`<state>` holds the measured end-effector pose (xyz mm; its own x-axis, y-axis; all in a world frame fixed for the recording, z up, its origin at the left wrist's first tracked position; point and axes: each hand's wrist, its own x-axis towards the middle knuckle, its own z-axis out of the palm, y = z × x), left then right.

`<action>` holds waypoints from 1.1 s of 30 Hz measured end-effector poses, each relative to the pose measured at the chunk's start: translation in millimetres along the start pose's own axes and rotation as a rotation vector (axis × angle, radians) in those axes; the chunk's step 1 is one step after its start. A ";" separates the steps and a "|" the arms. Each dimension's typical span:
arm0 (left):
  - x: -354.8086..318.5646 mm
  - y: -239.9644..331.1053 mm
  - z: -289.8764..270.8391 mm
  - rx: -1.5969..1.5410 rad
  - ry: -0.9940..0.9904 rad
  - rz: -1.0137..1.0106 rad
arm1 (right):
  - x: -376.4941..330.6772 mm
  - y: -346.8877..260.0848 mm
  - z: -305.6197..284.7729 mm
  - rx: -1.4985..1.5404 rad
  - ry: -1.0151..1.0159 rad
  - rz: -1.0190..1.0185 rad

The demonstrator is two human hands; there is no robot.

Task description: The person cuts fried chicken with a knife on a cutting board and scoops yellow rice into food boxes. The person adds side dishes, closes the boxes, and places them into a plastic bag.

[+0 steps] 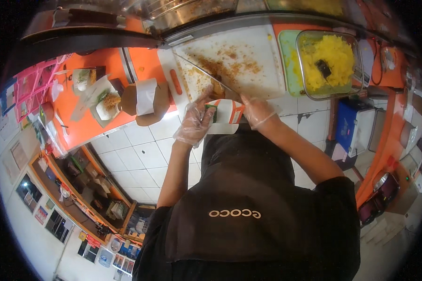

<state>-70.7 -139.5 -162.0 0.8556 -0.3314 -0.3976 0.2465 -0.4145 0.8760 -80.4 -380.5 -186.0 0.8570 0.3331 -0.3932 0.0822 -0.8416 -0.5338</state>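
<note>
My left hand, in a clear plastic glove, is closed on the side of a white and orange paper food box near my apron. In my gloved right hand is a long knife, its blade slanting to the far left over the white cutting board. Under the blade, at the box's far edge, lies a piece of brown fried food. Brown crumbs cover much of the board. The inside of the box is mostly hidden.
On the orange counter to the left stand an open brown box with a paper lining and an open box of white rice with fried food. At right, a clear tub of yellow rice sits over a green board. A pink basket is far left.
</note>
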 end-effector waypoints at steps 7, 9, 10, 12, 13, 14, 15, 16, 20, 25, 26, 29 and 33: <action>-7.5 -13.4 -9.0 -0.131 0.054 0.015 | 19.4 -21.8 -13.1 0.006 -0.204 0.092; -7.3 -0.1 -13.1 -0.080 0.047 0.034 | 24.4 -19.1 -11.2 -0.014 -0.201 0.092; -7.3 3.6 -12.8 0.011 0.068 0.061 | 27.7 -18.2 -10.7 -0.041 -0.209 0.093; -11.7 -0.3 -9.2 0.141 0.137 0.126 | 33.5 -19.7 -11.8 -0.002 -0.180 0.054; -20.2 -1.3 -7.4 0.143 0.139 0.122 | 33.8 -21.5 -11.5 0.033 -0.149 0.017; -24.0 8.8 -6.5 0.022 0.134 0.049 | 28.4 -15.4 -12.8 -0.026 -0.059 -0.081; -27.1 15.0 -6.5 -0.099 0.128 -0.024 | 31.8 -12.7 -11.8 -0.030 -0.051 -0.085; -28.9 9.0 -6.5 -0.156 0.154 -0.017 | 37.3 -9.3 -11.7 -0.057 -0.094 -0.043; -40.2 1.3 -1.2 0.011 0.222 0.113 | 71.7 2.0 -36.7 -0.011 -0.104 -0.154; -51.1 0.2 5.2 0.222 0.271 0.244 | 88.4 21.7 -56.0 -0.018 0.256 -0.322; -55.0 13.9 4.8 0.159 0.271 0.212 | 88.2 12.7 -67.8 -0.134 0.279 -0.321; -74.4 10.6 6.3 0.070 0.321 0.096 | 62.7 -28.5 -63.8 -0.136 0.253 -0.279; -98.2 25.4 -8.6 0.063 0.298 0.131 | 37.2 -83.7 -31.8 -0.119 0.048 0.004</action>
<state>-144.6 -110.2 -98.3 0.9760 -0.1268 -0.1773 0.1050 -0.4394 0.8922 -39.3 -311.2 -132.2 0.8804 0.3117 -0.3573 0.1363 -0.8882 -0.4388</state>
